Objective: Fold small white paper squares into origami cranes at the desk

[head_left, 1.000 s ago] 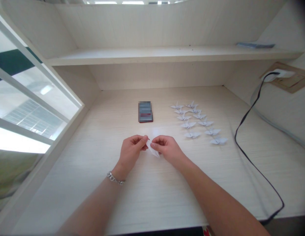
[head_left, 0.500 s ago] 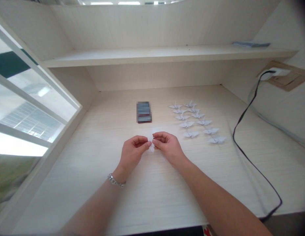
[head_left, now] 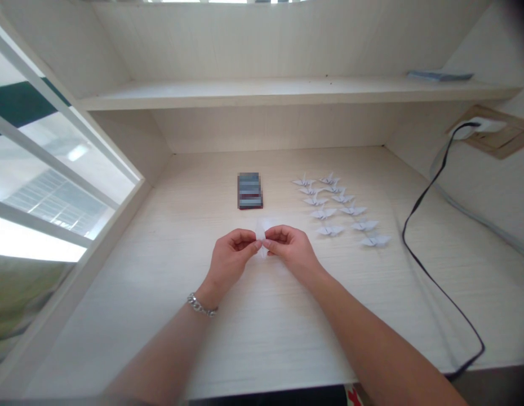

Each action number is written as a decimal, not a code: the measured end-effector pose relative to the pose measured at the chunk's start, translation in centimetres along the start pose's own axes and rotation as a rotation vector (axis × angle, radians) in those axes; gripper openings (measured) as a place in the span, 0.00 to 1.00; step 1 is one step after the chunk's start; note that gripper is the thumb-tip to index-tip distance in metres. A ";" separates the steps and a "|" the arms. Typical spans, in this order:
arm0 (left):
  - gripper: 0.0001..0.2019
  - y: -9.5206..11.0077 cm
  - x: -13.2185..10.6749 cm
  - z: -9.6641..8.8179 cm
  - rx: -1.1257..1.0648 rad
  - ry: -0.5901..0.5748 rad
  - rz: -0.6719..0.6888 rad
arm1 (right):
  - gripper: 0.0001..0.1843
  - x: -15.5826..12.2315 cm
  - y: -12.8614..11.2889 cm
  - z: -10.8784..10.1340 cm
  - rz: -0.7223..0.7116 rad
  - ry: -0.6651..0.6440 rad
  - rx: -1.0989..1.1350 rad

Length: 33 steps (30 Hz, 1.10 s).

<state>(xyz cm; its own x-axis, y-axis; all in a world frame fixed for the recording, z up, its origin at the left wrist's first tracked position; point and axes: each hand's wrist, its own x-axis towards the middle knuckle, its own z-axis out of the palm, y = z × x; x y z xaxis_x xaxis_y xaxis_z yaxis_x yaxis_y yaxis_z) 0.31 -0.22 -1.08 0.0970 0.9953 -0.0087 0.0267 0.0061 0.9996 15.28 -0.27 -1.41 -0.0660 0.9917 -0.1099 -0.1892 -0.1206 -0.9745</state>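
Between my two hands is a small piece of folded white paper, its pointed ends showing above and below my fingertips. My left hand pinches its left side with thumb and fingers. From the other side my right hand pinches it too, the thumbs nearly touching. My fingers hide the middle of the paper. To the right of my hands, several white paper cranes stand in two slanting rows on the desk.
A dark pixelated rectangular object lies beyond my hands on the pale desk. A black cable runs from the wall socket down the right side. A shelf crosses the back, and a window is at left.
More of the white paper now shows above my fingertips, as a wider upright point. Both hands keep their pinch in nearly the same place. The camera view has shifted slightly.
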 end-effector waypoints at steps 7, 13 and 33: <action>0.09 -0.2 0.0 0.0 0.009 -0.056 0.005 | 0.15 0.0 -0.2 -0.3 0.053 -0.059 0.014; 0.11 -0.2 0.0 0.0 -0.020 -0.071 -0.032 | 0.13 -0.1 -0.4 -0.7 0.041 -0.140 0.001; 0.04 0.6 -0.4 -0.2 -0.041 -0.108 0.001 | 0.09 -0.3 -0.4 -1.1 0.087 -0.198 0.163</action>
<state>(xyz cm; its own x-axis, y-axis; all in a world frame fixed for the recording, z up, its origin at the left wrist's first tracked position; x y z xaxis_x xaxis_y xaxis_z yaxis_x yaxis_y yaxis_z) 0.09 -0.55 -0.45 0.2035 0.9790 -0.0081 -0.0138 0.0112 0.9998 16.47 -0.47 -1.21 -0.2757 0.9516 -0.1356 -0.3285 -0.2259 -0.9171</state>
